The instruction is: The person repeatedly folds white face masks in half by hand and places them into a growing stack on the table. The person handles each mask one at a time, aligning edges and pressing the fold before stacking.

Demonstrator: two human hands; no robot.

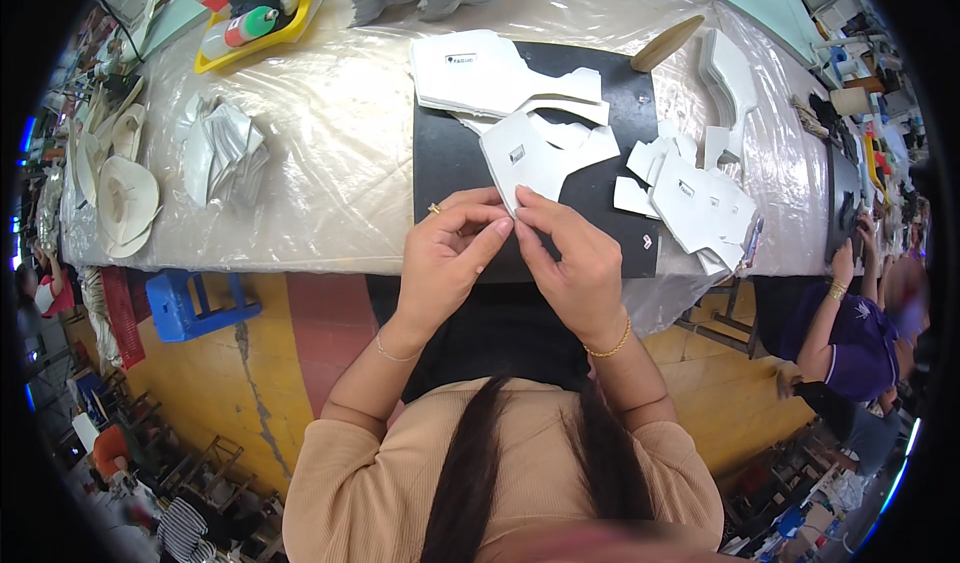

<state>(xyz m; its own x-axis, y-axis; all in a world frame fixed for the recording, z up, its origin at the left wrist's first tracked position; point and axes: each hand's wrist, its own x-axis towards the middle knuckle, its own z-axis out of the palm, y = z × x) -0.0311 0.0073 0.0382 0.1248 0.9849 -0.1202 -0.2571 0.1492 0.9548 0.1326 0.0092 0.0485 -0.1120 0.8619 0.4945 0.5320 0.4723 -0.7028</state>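
My left hand (pixel 447 251) and my right hand (pixel 568 253) meet at the near edge of a black mat (pixel 590 198). Both pinch the near corner of a white cut fabric piece (pixel 540 158) that lies on the mat, fingertips touching each other. A ring shows on my left hand, a thin bracelet on each wrist. A stack of similar white pieces (pixel 480 71) lies farther back on the mat.
More white pieces (pixel 700 203) lie to the right, a wooden tool (pixel 667 43) behind them. Folded silver-white pieces (pixel 228 148) and cream shapes (pixel 125 198) sit left on the plastic-covered table (pixel 340 163). A yellow tray (pixel 255 18) holds bottles. A blue stool (pixel 190 303) stands below. Another person (pixel 850 333) works at right.
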